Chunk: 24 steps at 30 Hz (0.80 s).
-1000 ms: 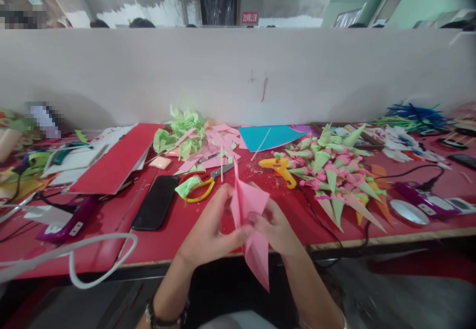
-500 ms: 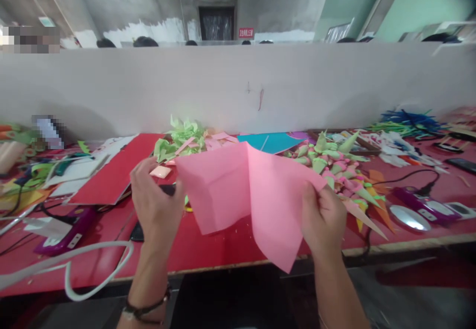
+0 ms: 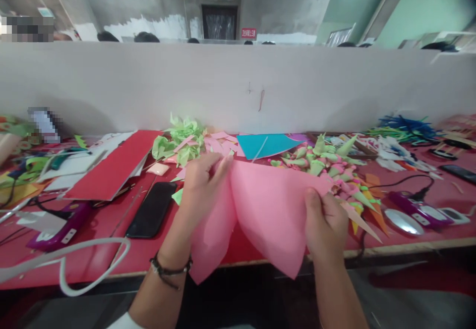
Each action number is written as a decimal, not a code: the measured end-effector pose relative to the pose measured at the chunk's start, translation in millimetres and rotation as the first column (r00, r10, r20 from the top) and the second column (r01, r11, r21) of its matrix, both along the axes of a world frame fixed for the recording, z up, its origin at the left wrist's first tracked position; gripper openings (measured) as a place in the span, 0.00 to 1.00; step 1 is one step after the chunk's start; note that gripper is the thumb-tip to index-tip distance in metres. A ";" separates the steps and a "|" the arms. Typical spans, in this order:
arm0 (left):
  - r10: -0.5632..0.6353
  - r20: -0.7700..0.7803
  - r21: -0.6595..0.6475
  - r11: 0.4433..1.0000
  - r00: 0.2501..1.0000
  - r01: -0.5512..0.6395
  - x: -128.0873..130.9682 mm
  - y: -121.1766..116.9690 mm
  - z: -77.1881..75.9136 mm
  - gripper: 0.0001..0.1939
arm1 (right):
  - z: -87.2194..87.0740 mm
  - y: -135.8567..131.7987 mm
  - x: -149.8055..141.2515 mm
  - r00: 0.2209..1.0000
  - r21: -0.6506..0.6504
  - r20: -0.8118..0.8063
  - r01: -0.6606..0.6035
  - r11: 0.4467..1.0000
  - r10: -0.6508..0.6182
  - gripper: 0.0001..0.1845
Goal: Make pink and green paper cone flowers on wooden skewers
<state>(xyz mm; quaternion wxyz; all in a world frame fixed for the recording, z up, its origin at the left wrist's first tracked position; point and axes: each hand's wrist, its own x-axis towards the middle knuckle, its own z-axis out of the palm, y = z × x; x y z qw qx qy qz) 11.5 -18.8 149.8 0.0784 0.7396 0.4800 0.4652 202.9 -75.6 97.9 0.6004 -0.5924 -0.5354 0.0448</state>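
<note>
A sheet of pink paper (image 3: 273, 205) with a fold down it hangs over the table's front edge between my hands. My right hand (image 3: 327, 220) is closed on its right side, thumb on the near face. At the fold near the top, my left hand (image 3: 204, 185) pinches the paper between thumb and fingers. The sheet's left part droops behind and below my left wrist. A black phone (image 3: 151, 210) lies left of my left hand. Behind the sheet are light green paper pieces (image 3: 186, 140) and a heap of green and pink paper cones (image 3: 330, 158).
On the red table (image 3: 92, 249) lie a red board (image 3: 111, 168), a blue sheet (image 3: 266, 145), purple power strips (image 3: 416, 207) and a round mirror-like disc (image 3: 403, 221). A white tube (image 3: 92, 242) loops at the left front. A white partition (image 3: 167, 88) stands behind.
My left hand has moved right, from the sheet's left side to its fold. The left part of the paper now droops lower, and the phone is uncovered. My right hand has barely moved.
</note>
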 end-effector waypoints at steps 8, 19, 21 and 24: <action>-0.064 0.053 0.004 0.998 0.997 0.064 -15.6 -5.8 1.5 0.21 | -5.4 4.1 -6.3 0.999 -0.048 -0.029 -0.041 0.998 0.040 0.17; -0.010 0.042 -0.105 0.994 0.999 0.015 -49.2 -1.0 -12.3 0.10 | -23.6 11.4 4.0 0.992 -0.064 -0.073 0.098 0.993 -0.102 0.20; -0.056 0.086 -0.228 0.971 0.995 0.074 -62.1 -6.4 -18.0 0.15 | -26.1 12.9 6.4 0.988 -0.071 -0.087 0.120 0.990 -0.126 0.20; -0.206 0.314 -0.314 0.899 0.927 0.306 -75.5 -19.4 -34.8 0.32 | -26.4 13.5 4.9 0.984 -0.064 -0.087 0.148 0.987 -0.154 0.19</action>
